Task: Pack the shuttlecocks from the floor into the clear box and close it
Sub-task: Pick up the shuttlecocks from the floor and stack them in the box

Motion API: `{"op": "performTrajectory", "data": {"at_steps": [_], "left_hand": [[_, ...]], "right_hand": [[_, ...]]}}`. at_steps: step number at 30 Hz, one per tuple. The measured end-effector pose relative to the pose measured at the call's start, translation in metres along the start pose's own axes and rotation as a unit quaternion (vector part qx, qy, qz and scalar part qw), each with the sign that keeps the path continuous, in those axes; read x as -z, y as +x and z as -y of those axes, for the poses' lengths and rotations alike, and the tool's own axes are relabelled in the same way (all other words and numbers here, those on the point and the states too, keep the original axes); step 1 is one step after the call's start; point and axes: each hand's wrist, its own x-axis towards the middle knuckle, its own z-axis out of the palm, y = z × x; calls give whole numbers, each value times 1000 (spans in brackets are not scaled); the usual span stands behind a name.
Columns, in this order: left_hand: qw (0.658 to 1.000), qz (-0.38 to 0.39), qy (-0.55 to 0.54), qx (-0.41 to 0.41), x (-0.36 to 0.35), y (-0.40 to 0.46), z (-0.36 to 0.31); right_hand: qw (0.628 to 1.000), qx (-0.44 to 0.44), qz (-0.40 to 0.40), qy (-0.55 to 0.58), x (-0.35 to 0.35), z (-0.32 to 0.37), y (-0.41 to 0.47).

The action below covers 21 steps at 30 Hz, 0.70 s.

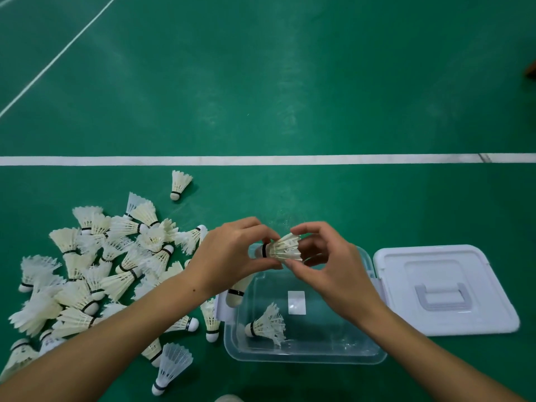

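my left hand (229, 253) pinches the cork, right hand (324, 256) pinches the skirt of one shuttlecock (282, 247) | over clear box (304, 358) at its 12 o'clock | pile (95, 271) at 9 | risk: squeezing crushes feathers

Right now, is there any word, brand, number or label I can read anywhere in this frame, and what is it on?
No text can be read.
White sticker on the clear box: blank as far as the frame shows.
Shuttlecock held by both hands: black band only, any print too small to tell.
White lid: moulded handle, no lettering visible.
Floor: only white court lines.
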Motion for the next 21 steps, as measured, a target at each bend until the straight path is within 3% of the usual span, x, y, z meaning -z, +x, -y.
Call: {"op": "performTrajectory", "data": {"at_steps": [5, 10, 13, 21], "left_hand": [[999, -33, -20, -9, 9, -6, 6], [998, -44, -43, -16, 18, -18, 18], [998, -27, -49, -42, 18, -22, 20], [995, -5, -59, -81, 9, -22, 23]], "right_hand": [[999, -28, -30, -32, 18, -14, -13], [979, -106, 83, -155, 16, -50, -38], [961, -106, 144, -212, -3, -70, -43], [935, -123, 232, -239, -39, -97, -36]]}}
